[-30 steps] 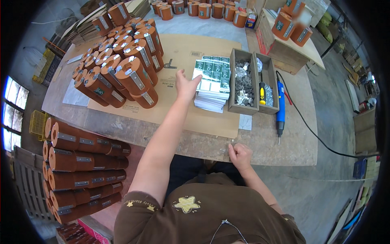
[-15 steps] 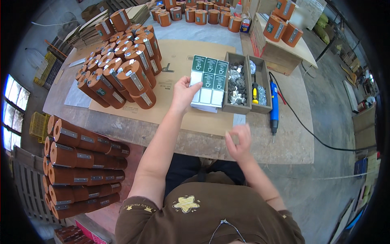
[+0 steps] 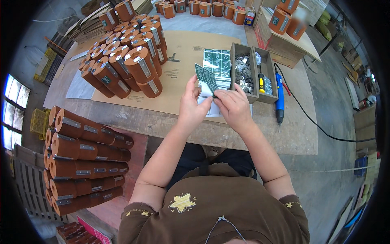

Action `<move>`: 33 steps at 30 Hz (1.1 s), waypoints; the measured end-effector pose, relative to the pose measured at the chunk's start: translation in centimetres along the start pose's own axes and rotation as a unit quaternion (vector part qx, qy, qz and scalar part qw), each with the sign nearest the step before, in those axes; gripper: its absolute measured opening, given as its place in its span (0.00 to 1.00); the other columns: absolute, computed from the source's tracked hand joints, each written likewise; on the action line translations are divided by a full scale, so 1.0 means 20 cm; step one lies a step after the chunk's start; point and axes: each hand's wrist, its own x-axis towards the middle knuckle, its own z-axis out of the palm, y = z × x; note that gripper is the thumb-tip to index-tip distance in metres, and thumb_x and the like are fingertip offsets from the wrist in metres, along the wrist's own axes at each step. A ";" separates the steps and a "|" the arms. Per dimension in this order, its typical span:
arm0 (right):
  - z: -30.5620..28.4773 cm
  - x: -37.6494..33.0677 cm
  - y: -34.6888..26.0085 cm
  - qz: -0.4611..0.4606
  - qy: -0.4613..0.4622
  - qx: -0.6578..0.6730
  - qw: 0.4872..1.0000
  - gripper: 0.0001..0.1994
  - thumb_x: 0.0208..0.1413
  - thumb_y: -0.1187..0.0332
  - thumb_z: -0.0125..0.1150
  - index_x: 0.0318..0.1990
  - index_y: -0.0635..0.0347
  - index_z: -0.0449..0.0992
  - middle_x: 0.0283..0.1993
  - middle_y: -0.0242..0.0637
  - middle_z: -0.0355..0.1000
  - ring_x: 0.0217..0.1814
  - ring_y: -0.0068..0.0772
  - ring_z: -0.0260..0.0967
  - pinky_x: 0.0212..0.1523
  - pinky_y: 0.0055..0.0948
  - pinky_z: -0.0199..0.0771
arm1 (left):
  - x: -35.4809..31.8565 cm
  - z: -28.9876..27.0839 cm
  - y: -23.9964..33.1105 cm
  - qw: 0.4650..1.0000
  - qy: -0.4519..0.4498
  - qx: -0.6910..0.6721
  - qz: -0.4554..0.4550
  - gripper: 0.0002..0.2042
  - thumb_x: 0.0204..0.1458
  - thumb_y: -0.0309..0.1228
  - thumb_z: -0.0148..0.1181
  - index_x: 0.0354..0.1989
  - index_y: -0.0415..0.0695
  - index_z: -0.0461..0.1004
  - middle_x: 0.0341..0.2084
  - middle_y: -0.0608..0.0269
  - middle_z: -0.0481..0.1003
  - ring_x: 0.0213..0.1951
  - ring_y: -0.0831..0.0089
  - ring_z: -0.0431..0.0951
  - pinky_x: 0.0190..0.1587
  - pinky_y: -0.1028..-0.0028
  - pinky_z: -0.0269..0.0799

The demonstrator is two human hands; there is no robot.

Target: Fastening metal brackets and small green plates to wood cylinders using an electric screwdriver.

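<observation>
We see both hands meeting over the near edge of the workbench [image 3: 122,118]. The left hand [image 3: 191,106] has its fingers curled and holds up a sheet of green labels [image 3: 204,77], which tilts toward the far left. The right hand [image 3: 233,106] pinches the sheet's near right corner between thumb and fingertips — the two hands are touching or nearly so. Under the hands lies a white backing sheet [image 3: 209,109] with empty label outlines, and just beyond it a stack of green label sheets [image 3: 218,65] rests flat on a sheet of brown cardboard [image 3: 183,53].

Right of that stack stand two narrow open wooden boxes side by side. The left box [image 3: 243,69] is filled with small silvery metal pieces — too small for us to tell their kind. The right box [image 3: 266,75] holds more small metal bits and a yellow-handled tool [image 3: 261,82]. Just right of the boxes lies a blue electric screwdriver [image 3: 280,99], its black cable trailing off to the right.

On the far left of the cardboard sits a pile of orange-brown cylinders [image 3: 126,61] with metal plates. More of them are stacked on their sides at the near left, below the bench [image 3: 81,162], and others stand along the far edge.
</observation>
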 end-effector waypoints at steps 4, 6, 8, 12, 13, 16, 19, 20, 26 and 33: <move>-0.02 0.00 -0.01 -0.008 -0.001 -0.033 0.999 0.10 0.41 0.73 0.61 0.34 0.59 0.73 0.33 0.34 0.73 0.36 0.32 0.71 0.50 0.43 0.63 | -0.01 0.00 0.06 0.999 -0.001 -0.008 -0.041 0.34 0.42 0.15 0.52 0.59 0.34 0.42 0.33 0.53 0.73 0.36 0.75 0.73 0.39 0.79 0.68; -0.03 0.00 -0.02 -0.007 -0.003 -0.041 0.999 0.10 0.41 0.73 0.61 0.34 0.59 0.73 0.33 0.34 0.73 0.36 0.32 0.71 0.50 0.43 0.63 | -0.02 0.02 0.09 0.999 0.008 -0.025 -0.048 0.35 0.42 0.16 0.52 0.59 0.34 0.42 0.32 0.53 0.73 0.35 0.76 0.73 0.38 0.80 0.68; -0.03 0.01 -0.03 -0.007 -0.006 -0.047 0.999 0.10 0.41 0.72 0.61 0.34 0.60 0.73 0.33 0.34 0.73 0.37 0.32 0.71 0.50 0.42 0.63 | -0.02 0.03 0.09 0.998 0.019 -0.040 -0.054 0.35 0.42 0.16 0.53 0.59 0.34 0.43 0.31 0.53 0.74 0.34 0.76 0.73 0.37 0.80 0.68; 0.00 0.01 -0.04 0.008 0.006 -0.042 0.999 0.09 0.43 0.73 0.59 0.35 0.61 0.73 0.33 0.35 0.73 0.37 0.34 0.71 0.50 0.43 0.63 | -0.01 0.03 0.06 0.998 0.036 -0.013 -0.049 0.34 0.42 0.17 0.55 0.58 0.34 0.44 0.29 0.54 0.75 0.33 0.76 0.74 0.36 0.81 0.69; 0.00 0.02 -0.03 0.014 0.004 -0.040 0.999 0.09 0.43 0.74 0.58 0.35 0.61 0.73 0.34 0.36 0.73 0.38 0.34 0.71 0.49 0.43 0.63 | -0.01 0.04 0.06 0.998 0.042 -0.020 -0.046 0.34 0.42 0.17 0.55 0.58 0.34 0.46 0.29 0.55 0.75 0.32 0.76 0.74 0.36 0.80 0.69; 0.01 0.02 -0.02 0.017 0.016 -0.034 0.999 0.09 0.44 0.74 0.57 0.35 0.61 0.73 0.34 0.37 0.73 0.38 0.35 0.71 0.48 0.43 0.65 | 0.00 0.04 0.06 0.995 0.037 -0.075 -0.057 0.30 0.43 0.17 0.55 0.55 0.34 0.50 0.31 0.54 0.74 0.34 0.76 0.74 0.38 0.79 0.69; 0.00 0.03 -0.01 0.016 0.041 -0.009 0.999 0.08 0.44 0.75 0.57 0.35 0.61 0.73 0.33 0.38 0.73 0.36 0.37 0.71 0.45 0.41 0.68 | 0.02 0.05 0.02 0.987 0.029 -0.155 -0.043 0.26 0.45 0.17 0.54 0.53 0.34 0.52 0.34 0.54 0.73 0.36 0.76 0.73 0.39 0.78 0.70; 0.00 0.03 -0.01 0.016 0.042 -0.010 0.999 0.08 0.44 0.75 0.57 0.35 0.61 0.73 0.33 0.38 0.73 0.36 0.37 0.71 0.45 0.41 0.68 | 0.02 0.06 0.00 0.987 0.028 -0.155 -0.043 0.26 0.45 0.17 0.54 0.53 0.34 0.52 0.34 0.54 0.73 0.36 0.76 0.73 0.39 0.78 0.70; 0.00 0.02 -0.01 0.085 0.078 0.078 0.990 0.05 0.44 0.77 0.58 0.32 0.64 0.73 0.29 0.42 0.72 0.31 0.41 0.71 0.35 0.32 0.71 | 0.03 0.07 -0.04 0.975 0.036 -0.208 -0.065 0.20 0.47 0.18 0.54 0.49 0.34 0.58 0.36 0.55 0.72 0.37 0.77 0.72 0.40 0.78 0.69; 0.00 0.02 0.02 0.092 0.056 0.085 0.991 0.06 0.45 0.75 0.56 0.33 0.62 0.72 0.29 0.42 0.72 0.33 0.44 0.71 0.42 0.41 0.69 | 0.02 0.07 -0.03 0.992 0.020 -0.118 -0.026 0.07 0.46 0.19 0.55 0.34 0.38 0.66 0.32 0.64 0.71 0.34 0.82 0.70 0.37 0.82 0.66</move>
